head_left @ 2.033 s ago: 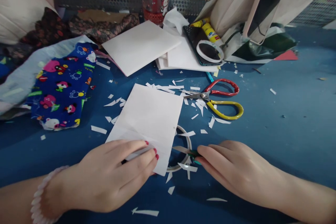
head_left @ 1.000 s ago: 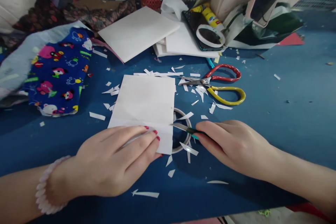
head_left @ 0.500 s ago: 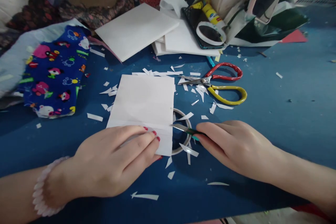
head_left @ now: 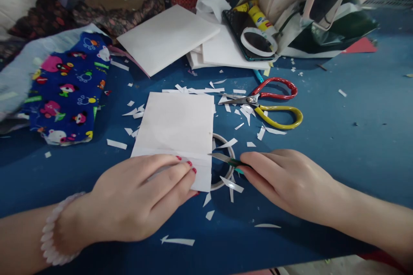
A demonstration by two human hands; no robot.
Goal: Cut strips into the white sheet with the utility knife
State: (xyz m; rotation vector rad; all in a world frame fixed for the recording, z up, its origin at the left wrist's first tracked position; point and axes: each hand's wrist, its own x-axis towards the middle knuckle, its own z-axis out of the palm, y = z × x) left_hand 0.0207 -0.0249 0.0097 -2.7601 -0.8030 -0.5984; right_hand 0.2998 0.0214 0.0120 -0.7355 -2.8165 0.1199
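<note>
A white rectangular card (head_left: 180, 124) with a crease across its lower part lies in front of me, its right edge over a tape roll (head_left: 232, 154). My left hand (head_left: 145, 197), wearing a pale bead bracelet, has its fingers on the card's lower part and its thumb by the near edge, holding it. Pinched in my right hand (head_left: 284, 176) is a small craft knife (head_left: 222, 157) with a green handle. The blade points left, and its tip meets the card's right edge at the crease. Part of the handle is hidden in my fingers.
Scissors (head_left: 251, 99) with red and yellow handles lie beyond my right hand. Paper scraps (head_left: 177, 240) are scattered about. Behind are white boards (head_left: 167, 38), a phone (head_left: 230, 25) with a tape ring (head_left: 258, 43) and glue stick (head_left: 260, 18), and blue patterned cloth (head_left: 69, 90) at left.
The knife tip has shifted very slightly left at the card's edge. My left hand and the card look the same.
</note>
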